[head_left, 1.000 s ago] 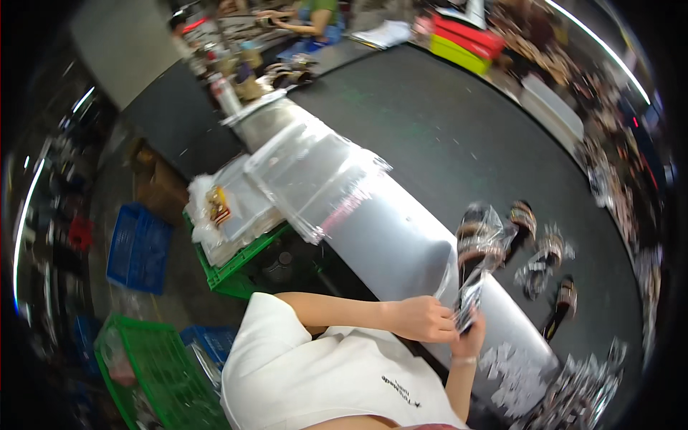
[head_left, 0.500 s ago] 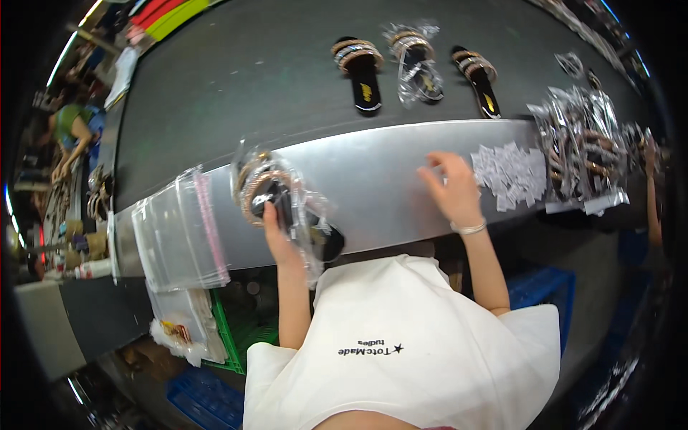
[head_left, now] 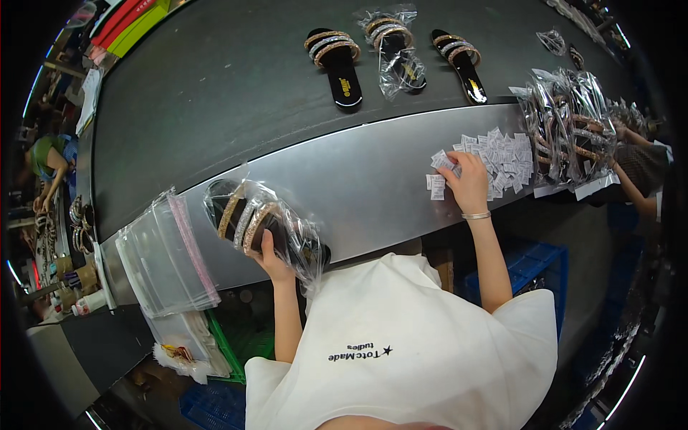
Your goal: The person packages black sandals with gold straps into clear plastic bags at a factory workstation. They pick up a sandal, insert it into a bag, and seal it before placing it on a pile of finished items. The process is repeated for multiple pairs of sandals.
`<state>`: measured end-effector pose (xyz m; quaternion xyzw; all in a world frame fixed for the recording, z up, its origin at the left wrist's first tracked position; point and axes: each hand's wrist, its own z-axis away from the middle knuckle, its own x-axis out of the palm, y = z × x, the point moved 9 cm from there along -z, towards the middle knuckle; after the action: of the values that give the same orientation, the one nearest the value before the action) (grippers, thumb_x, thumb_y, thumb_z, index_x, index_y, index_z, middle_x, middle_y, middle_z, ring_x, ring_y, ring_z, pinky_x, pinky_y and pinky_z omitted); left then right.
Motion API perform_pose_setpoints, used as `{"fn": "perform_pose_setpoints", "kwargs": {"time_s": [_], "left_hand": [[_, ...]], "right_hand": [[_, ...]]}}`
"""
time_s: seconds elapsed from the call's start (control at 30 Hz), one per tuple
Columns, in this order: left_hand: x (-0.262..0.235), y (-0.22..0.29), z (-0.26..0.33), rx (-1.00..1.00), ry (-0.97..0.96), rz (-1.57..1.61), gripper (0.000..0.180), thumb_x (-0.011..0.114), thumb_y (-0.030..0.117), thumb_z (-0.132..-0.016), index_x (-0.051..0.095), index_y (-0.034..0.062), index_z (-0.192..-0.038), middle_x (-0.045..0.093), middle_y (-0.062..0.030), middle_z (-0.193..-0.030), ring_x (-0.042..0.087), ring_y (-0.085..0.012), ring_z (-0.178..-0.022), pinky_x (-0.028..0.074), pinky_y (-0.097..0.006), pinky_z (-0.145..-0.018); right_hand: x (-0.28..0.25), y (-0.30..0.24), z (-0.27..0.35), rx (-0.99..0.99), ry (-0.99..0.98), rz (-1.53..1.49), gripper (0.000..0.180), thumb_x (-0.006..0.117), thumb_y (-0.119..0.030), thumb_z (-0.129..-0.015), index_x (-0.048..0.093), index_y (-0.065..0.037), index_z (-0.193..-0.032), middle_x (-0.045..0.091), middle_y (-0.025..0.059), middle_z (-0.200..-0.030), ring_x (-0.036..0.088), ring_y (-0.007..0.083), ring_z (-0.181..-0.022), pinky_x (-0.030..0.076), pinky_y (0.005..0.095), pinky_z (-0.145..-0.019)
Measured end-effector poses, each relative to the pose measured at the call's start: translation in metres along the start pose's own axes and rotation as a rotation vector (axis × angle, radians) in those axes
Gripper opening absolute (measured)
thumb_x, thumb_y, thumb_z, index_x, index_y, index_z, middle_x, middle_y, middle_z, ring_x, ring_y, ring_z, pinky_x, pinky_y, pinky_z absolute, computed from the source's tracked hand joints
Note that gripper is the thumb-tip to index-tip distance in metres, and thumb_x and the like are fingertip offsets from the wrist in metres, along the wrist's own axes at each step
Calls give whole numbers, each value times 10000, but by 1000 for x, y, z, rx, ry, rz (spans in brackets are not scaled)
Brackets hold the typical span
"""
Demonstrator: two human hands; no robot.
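Right hand (head_left: 469, 179) had just come down at the nine o'clock edge of a heap of small white packets (head_left: 510, 158); half a second before, it hung over the bare metal strip (head_left: 373, 172) with its fingers spread. That put the packets at the centre of the work, while the other hand kept the footwear. Thumb and forefinger stood a narrow gap apart around one outlying packet (head_left: 442, 159) — whether it was truly pinched, I couldn't tell.

Left hand (head_left: 274, 265) gripped a bagged sandal (head_left: 247, 222) at nine o'clock from the middle of the view, thumb laid over it, the strapped end pointing toward ten. Clear film bunched around its straps.

Farther off, between twelve and one o'clock, two bare sandals (head_left: 345, 82) flanked a wrapped one (head_left: 394, 43) on the dark tabletop (head_left: 229, 100). More wrapped sandals (head_left: 573, 132) crowded just past the heap, toward three — flat clear bags (head_left: 161, 251) lay nearer half past eight.
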<state>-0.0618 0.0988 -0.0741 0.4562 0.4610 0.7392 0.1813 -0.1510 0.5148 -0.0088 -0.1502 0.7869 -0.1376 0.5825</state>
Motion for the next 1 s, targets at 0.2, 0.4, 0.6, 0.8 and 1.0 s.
{"fn": "perform_pose_setpoints", "kwargs": {"time_s": [0.2, 0.4, 0.6, 0.8, 1.0], "left_hand": [[-16, -4, -5, 94, 24, -106, 270, 543, 44, -858, 516, -24, -1119, 588, -129, -1034, 605, -249, -882, 527, -371, -703], [4, -6, -2, -15, -180, -75, 340, 531, 132, -878, 496, -9, -1185, 600, -162, -1058, 618, -269, -843, 536, -383, -681], [6, -6, -2, -28, -172, -95, 335, 509, 147, -881, 500, -15, -1174, 601, -174, -1005, 606, -271, -797, 512, -400, -696], [1, -5, -3, -10, -159, -71, 305, 510, 119, -890, 517, -61, -1136, 628, -179, -924, 619, -263, -777, 504, -374, -712], [-38, -23, 0, 75, -127, -293, 311, 478, 127, -891, 489, -32, -1159, 612, -195, -904, 605, -289, -786, 497, -394, -703]], "right_hand": [[-7, -9, -5, -55, 39, 42, 236, 745, -204, -692, 636, -50, -834, 632, 28, -779, 560, 194, -740, 418, 311, -678], [13, 36, -74, 296, -365, -602, 182, 749, -108, -724, 602, -1, -740, 580, -7, -636, 524, 51, -588, 409, 225, -531], [50, 25, -73, 252, -1015, -455, 148, 741, -76, -726, 611, -7, -721, 631, 20, -693, 575, 68, -637, 457, 218, -582], [17, 189, -182, 395, -169, -217, 219, 762, -229, -730, 655, -38, -719, 627, 30, -668, 549, 89, -598, 436, 259, -569], [38, 224, -188, 700, -32, 328, 722, 824, -480, -563, 583, -34, -1078, 583, 230, -1129, 584, 325, -1036, 390, 357, -962]]}}
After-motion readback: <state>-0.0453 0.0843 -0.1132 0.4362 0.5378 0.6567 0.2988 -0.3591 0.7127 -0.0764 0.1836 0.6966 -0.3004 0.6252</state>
